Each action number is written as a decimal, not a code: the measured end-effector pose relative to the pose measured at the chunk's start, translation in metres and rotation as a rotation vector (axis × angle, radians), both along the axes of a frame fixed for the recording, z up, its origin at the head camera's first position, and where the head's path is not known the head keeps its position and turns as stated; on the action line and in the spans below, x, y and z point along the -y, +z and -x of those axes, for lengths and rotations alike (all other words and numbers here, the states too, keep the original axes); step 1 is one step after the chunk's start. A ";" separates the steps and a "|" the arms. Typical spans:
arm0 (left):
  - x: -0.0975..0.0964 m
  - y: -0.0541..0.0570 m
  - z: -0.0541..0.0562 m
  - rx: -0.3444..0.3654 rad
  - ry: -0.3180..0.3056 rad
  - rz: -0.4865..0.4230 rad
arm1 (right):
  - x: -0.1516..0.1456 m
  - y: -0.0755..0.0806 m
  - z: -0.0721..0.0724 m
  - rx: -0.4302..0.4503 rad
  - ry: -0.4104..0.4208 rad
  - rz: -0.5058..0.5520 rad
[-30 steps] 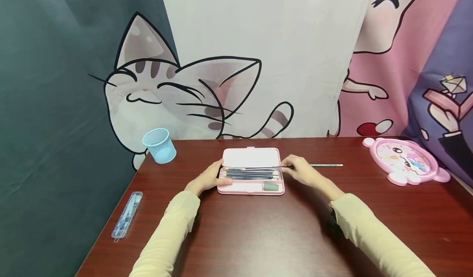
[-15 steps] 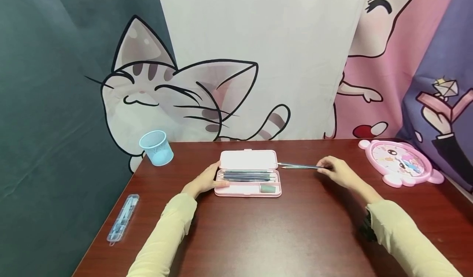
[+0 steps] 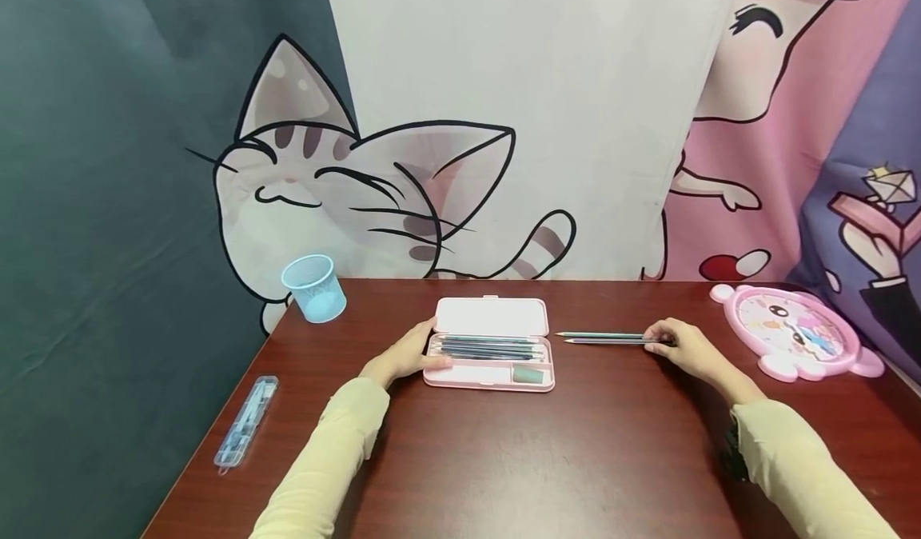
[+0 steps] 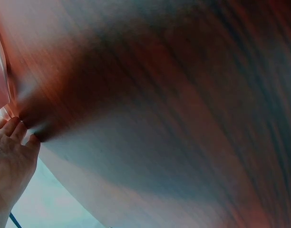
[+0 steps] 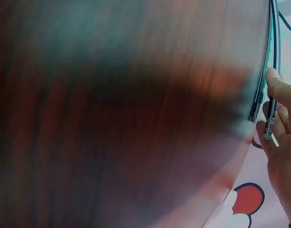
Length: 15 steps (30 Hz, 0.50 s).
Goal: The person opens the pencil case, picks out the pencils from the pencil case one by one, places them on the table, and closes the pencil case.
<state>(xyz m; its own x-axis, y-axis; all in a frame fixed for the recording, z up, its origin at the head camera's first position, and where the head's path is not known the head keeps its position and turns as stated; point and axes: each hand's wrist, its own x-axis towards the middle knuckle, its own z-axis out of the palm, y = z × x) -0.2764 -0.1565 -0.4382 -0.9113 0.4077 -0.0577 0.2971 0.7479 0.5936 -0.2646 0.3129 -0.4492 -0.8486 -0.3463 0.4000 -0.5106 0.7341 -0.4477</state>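
A pink pencil case (image 3: 468, 376) lies with its lid (image 3: 492, 316) folded back. Inside are several dark pencils (image 3: 492, 349) and a grey-green block (image 3: 528, 374). My left hand (image 3: 404, 358) grips the case's left end, thumb over the near corner; the left wrist view shows this hand (image 4: 14, 159) beside the pink edge. Right of the case, my right hand (image 3: 683, 349) pinches a dark striped pencil (image 3: 600, 342) near its eraser end, tip pointing left. A green pencil (image 3: 597, 334) lies alongside it on the table. In the right wrist view the held pencil's metal ferrule (image 5: 269, 125) shows below the thumb.
A light blue mesh cup (image 3: 316, 289) stands at the table's back left corner. Near the left edge lies a clear, bluish slim box (image 3: 247, 423). A pink animal-shaped clock (image 3: 773, 363) is at the back right. Printed curtains hang behind the brown table (image 3: 561, 459).
My right hand has carried the dark pencil from the case to the right, bringing it down beside the green one. My left hand has stayed on the case.
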 end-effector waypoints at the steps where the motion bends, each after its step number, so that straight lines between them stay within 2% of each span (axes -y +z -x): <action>1: 0.000 0.000 0.000 0.002 -0.001 0.002 | 0.001 -0.001 0.001 -0.003 -0.003 -0.011; 11: -0.001 -0.001 0.001 0.027 0.015 0.007 | 0.009 0.001 0.009 -0.028 -0.005 -0.093; 15: 0.001 -0.001 0.002 0.017 0.014 -0.004 | 0.013 0.004 0.011 0.000 -0.007 -0.085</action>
<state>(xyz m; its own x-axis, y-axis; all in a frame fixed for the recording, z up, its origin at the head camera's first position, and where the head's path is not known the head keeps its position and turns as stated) -0.2780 -0.1573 -0.4391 -0.9156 0.3955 -0.0718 0.2766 0.7495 0.6015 -0.2759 0.2999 -0.4451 -0.8509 -0.3734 0.3694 -0.5056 0.7728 -0.3835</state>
